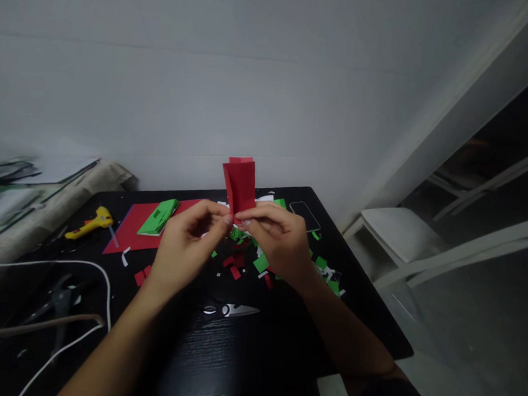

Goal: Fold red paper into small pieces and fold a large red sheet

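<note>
A folded piece of red paper [242,185] stands upright between my two hands, above the black table. My left hand [190,235] pinches its lower left edge with thumb and fingertips. On the other side, the thumb and fingers of my right hand [280,236] grip its lower right part. The fingertips of both hands nearly meet at the bottom of the paper. Below them lie red paper scraps [235,271] and green paper scraps [261,262]. Scissors [237,310] rest on the table nearer to me, their blades pointing right.
On the left, folded green paper [159,215] lies on a red sheet [131,234], beside a yellow glue gun [92,222]. A phone [304,214] is at the back right. White cables [107,279] cross the left side. A white chair [398,233] stands right of the table [204,359].
</note>
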A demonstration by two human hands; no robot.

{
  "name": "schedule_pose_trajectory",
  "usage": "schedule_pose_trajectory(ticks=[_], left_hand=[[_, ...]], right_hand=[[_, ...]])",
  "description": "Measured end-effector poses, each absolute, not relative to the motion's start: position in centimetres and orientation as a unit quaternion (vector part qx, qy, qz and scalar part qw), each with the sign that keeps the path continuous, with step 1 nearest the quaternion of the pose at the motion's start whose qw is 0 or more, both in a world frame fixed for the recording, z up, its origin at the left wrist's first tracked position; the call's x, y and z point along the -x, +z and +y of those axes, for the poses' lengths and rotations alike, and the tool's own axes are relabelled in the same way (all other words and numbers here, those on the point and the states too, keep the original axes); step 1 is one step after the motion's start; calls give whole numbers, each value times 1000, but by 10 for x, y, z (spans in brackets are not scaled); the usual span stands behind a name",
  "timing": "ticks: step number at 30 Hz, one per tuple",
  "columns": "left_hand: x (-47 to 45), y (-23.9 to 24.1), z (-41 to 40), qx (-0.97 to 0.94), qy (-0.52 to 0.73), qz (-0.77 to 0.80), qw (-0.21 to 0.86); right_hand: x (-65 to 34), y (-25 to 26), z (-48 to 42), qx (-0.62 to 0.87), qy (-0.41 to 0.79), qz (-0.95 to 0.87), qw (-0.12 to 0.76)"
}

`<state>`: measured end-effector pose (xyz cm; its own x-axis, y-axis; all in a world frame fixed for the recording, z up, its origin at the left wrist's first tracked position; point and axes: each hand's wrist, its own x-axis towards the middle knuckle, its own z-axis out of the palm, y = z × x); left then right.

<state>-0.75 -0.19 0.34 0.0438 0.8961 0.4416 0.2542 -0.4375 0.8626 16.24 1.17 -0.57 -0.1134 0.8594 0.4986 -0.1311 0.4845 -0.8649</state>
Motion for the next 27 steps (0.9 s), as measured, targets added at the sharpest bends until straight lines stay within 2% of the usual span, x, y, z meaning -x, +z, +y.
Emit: schedule_pose_trajectory(ticks=[9, 14, 22, 27], left_hand=[[2, 7, -3, -622, 571, 421, 331], [2, 5, -4, -646, 567, 418, 295], [-3, 3, -8, -691, 548, 431, 190], [-2, -1, -8, -695, 541, 457, 124]], right_hand=[[-162, -4, 10, 296, 402, -631, 594], [-162, -6, 11, 303, 380, -639, 596], [-157, -8, 7, 324, 187, -695, 614], [-152, -13, 5, 346, 275, -633, 636]])
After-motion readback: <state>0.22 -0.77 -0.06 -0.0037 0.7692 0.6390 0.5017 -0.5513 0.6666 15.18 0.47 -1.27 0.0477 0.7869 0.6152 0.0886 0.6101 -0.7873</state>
